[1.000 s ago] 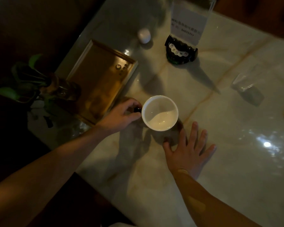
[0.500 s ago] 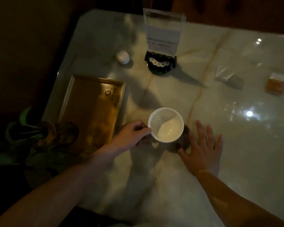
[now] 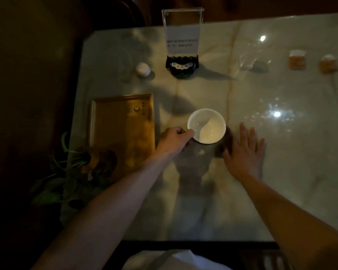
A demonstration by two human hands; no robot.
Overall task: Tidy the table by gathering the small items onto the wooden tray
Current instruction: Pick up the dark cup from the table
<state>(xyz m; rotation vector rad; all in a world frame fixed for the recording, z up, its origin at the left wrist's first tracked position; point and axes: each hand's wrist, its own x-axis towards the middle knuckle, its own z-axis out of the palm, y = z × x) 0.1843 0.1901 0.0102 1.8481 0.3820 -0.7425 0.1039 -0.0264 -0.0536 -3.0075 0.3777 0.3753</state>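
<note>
A white cup point(image 3: 206, 125) stands on the marble table point(image 3: 203, 201), just right of the wooden tray point(image 3: 123, 123). My left hand point(image 3: 173, 140) grips the cup's left side, where its handle is hidden under my curled fingers. My right hand point(image 3: 244, 151) lies flat on the table to the cup's right, fingers spread, holding nothing. Further back lie a small white lid-like item point(image 3: 143, 69), a clear plastic wrapper point(image 3: 250, 62) and two orange packets point(image 3: 297, 59) point(image 3: 328, 64).
A clear acrylic sign on a black base point(image 3: 182, 45) stands at the back middle. A potted plant in a brown vase point(image 3: 94, 162) overlaps the tray's near left corner. The table's near edge runs below my forearms.
The view has swung so the table now sits squarer and more of its far right shows. Both hands stay by the cup, left still gripping, right still flat.
</note>
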